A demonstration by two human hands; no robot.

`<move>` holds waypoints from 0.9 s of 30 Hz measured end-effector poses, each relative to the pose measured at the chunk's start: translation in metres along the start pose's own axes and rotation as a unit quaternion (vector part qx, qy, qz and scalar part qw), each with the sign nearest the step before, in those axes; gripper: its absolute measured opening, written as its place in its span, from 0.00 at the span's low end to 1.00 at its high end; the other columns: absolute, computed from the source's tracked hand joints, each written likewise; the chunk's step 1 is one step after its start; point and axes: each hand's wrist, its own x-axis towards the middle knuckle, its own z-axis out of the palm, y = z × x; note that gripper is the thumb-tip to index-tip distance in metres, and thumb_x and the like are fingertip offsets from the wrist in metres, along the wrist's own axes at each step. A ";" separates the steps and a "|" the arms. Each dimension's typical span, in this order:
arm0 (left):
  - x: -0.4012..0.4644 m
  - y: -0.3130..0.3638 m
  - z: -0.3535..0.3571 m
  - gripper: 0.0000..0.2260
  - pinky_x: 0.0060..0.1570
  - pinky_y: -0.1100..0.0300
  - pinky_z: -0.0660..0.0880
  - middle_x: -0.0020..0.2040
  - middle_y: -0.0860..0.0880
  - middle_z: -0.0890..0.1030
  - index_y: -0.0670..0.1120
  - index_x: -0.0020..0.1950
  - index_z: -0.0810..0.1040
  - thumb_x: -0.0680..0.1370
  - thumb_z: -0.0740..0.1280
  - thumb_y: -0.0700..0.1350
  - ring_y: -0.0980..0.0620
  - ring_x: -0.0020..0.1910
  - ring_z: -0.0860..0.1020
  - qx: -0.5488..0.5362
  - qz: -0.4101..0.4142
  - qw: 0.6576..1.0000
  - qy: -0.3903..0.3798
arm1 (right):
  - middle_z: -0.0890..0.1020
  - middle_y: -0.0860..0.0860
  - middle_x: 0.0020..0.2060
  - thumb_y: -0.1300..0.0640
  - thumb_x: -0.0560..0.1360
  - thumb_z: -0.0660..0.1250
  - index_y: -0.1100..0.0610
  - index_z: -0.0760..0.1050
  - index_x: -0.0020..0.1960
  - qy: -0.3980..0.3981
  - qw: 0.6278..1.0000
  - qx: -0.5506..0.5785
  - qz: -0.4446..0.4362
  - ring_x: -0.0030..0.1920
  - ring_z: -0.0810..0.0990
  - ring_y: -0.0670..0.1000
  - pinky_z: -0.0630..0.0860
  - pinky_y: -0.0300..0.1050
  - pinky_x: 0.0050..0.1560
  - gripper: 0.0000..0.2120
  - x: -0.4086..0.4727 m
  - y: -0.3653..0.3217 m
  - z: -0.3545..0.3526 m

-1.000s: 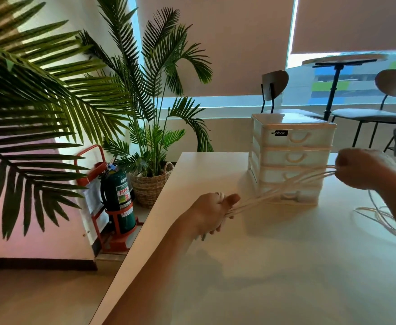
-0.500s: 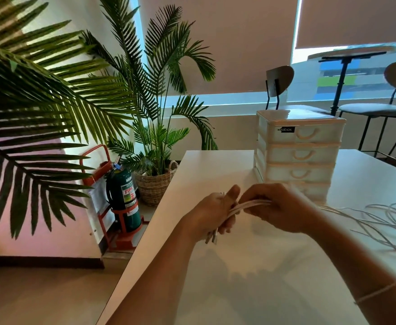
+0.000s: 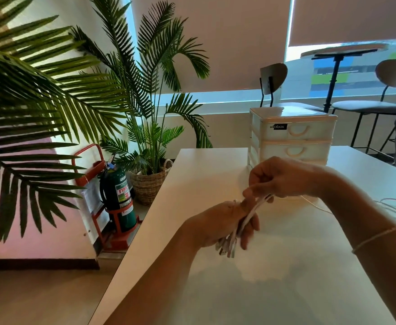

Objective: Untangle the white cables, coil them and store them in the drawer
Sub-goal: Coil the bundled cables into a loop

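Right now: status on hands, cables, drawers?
Left hand grips the white cables bundle, plug ends hanging below. Right hand pinches the strands just above it. Slack trails right across the table. Drawer unit visibly shut; nothing blocking.

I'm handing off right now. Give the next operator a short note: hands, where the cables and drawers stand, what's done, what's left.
Left hand: grips the bundled white cables, plug ends hanging below the fist.
Right hand: pinches the same strands just above the left hand.
The loose remainder of the cables trails right across the table.
Drawer unit: behind the hands; the visible drawers are closed.
Done: cable ends gathered in one hand.
Left: finish coiling the trailing length, open a drawer, store the coil inside.
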 end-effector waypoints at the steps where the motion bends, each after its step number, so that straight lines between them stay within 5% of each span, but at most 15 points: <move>1: -0.001 0.001 -0.002 0.27 0.35 0.64 0.72 0.23 0.54 0.74 0.44 0.38 0.73 0.68 0.51 0.67 0.59 0.22 0.72 -0.004 0.004 1.000 0.012 | 0.76 0.45 0.27 0.50 0.67 0.72 0.52 0.77 0.35 -0.024 1.000 0.002 0.008 0.29 0.71 0.41 0.67 0.37 0.36 0.08 -0.002 0.000 -0.003; 6: -0.001 0.000 0.002 0.30 0.32 0.70 0.72 0.23 0.57 0.70 0.47 0.41 0.72 0.60 0.63 0.73 0.62 0.21 0.67 -0.017 0.018 0.999 -0.036 | 0.76 0.43 0.25 0.54 0.69 0.72 0.52 0.79 0.37 -0.042 0.998 -0.035 0.008 0.25 0.72 0.36 0.65 0.32 0.35 0.04 0.000 -0.003 -0.008; 10: -0.002 0.002 0.001 0.11 0.29 0.70 0.72 0.27 0.55 0.78 0.45 0.44 0.75 0.76 0.62 0.52 0.60 0.23 0.73 0.019 -0.005 0.999 -0.031 | 0.77 0.46 0.26 0.53 0.72 0.68 0.54 0.78 0.37 -0.046 0.999 -0.005 0.000 0.27 0.73 0.42 0.69 0.35 0.37 0.07 0.006 -0.007 -0.003; 13: -0.003 0.001 0.000 0.08 0.45 0.66 0.78 0.37 0.52 0.83 0.42 0.48 0.76 0.80 0.57 0.39 0.57 0.37 0.82 -0.035 -0.007 0.998 -0.046 | 0.77 0.46 0.28 0.52 0.73 0.66 0.54 0.76 0.36 -0.036 0.999 -0.012 -0.018 0.29 0.76 0.43 0.73 0.38 0.41 0.09 0.009 -0.006 0.002; 16: -0.004 0.000 -0.001 0.08 0.56 0.63 0.75 0.45 0.51 0.83 0.40 0.50 0.77 0.79 0.58 0.37 0.55 0.47 0.82 -0.061 0.021 0.997 -0.034 | 0.76 0.44 0.29 0.46 0.72 0.65 0.51 0.75 0.36 -0.010 0.999 -0.043 -0.026 0.31 0.74 0.42 0.72 0.39 0.41 0.11 0.011 -0.006 0.006; 19: -0.008 0.005 -0.002 0.10 0.44 0.63 0.76 0.34 0.53 0.82 0.42 0.48 0.77 0.79 0.58 0.45 0.56 0.35 0.81 -0.045 0.040 0.998 -0.019 | 0.71 0.48 0.26 0.37 0.63 0.63 0.55 0.73 0.31 0.064 0.996 -0.050 -0.033 0.28 0.68 0.45 0.67 0.42 0.34 0.20 0.014 -0.003 0.010; 22: -0.010 0.010 -0.002 0.17 0.35 0.63 0.73 0.21 0.54 0.72 0.44 0.42 0.78 0.76 0.55 0.54 0.57 0.21 0.69 -0.004 0.032 0.999 0.003 | 0.67 0.49 0.22 0.33 0.59 0.61 0.57 0.68 0.26 0.165 0.985 -0.054 -0.027 0.22 0.64 0.44 0.63 0.38 0.29 0.26 0.019 0.001 0.009; 27: -0.010 0.011 -0.002 0.26 0.30 0.65 0.70 0.16 0.53 0.64 0.43 0.32 0.77 0.72 0.53 0.62 0.58 0.16 0.62 -0.036 -0.002 0.999 -0.011 | 0.67 0.49 0.19 0.35 0.70 0.56 0.58 0.67 0.23 0.235 0.966 -0.109 0.001 0.17 0.66 0.44 0.62 0.36 0.28 0.29 0.026 0.010 0.005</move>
